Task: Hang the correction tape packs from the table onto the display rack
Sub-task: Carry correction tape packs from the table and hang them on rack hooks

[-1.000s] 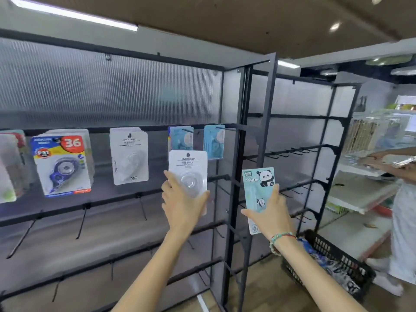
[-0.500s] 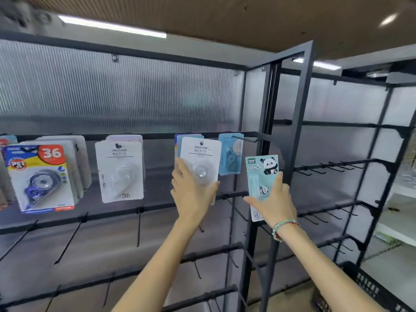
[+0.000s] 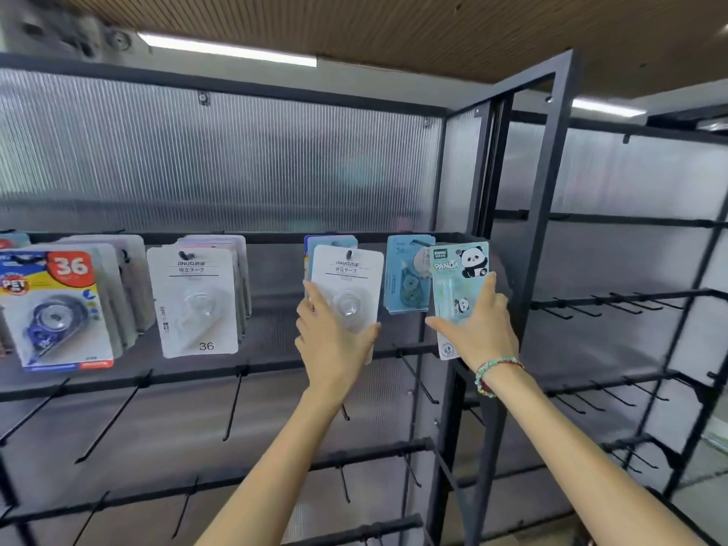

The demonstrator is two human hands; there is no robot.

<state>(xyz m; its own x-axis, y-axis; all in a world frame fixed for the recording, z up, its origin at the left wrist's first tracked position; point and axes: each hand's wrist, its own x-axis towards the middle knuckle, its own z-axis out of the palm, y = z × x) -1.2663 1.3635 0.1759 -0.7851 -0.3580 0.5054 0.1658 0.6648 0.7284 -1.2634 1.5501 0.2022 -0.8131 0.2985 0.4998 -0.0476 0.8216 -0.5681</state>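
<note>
My left hand (image 3: 334, 340) holds a white correction tape pack (image 3: 348, 278) up against the top rail of the black display rack (image 3: 549, 199), its hang hole at a hook in front of a blue pack. My right hand (image 3: 478, 329) grips a pale green panda correction tape pack (image 3: 459, 277) just right of it, near the rack's corner post. Its top edge sits level with the top rail.
Other packs hang on the top rail: a blue-and-orange "36" pack (image 3: 55, 309), a stack of white packs (image 3: 195, 301) and a blue pack (image 3: 407, 275). Bare black hooks (image 3: 413, 374) jut out from the lower rails and from the side panel (image 3: 614, 303).
Both hands have risen and moved closer to the top rail with their packs. The view has swung left, so the basket and the other person are out of sight.
</note>
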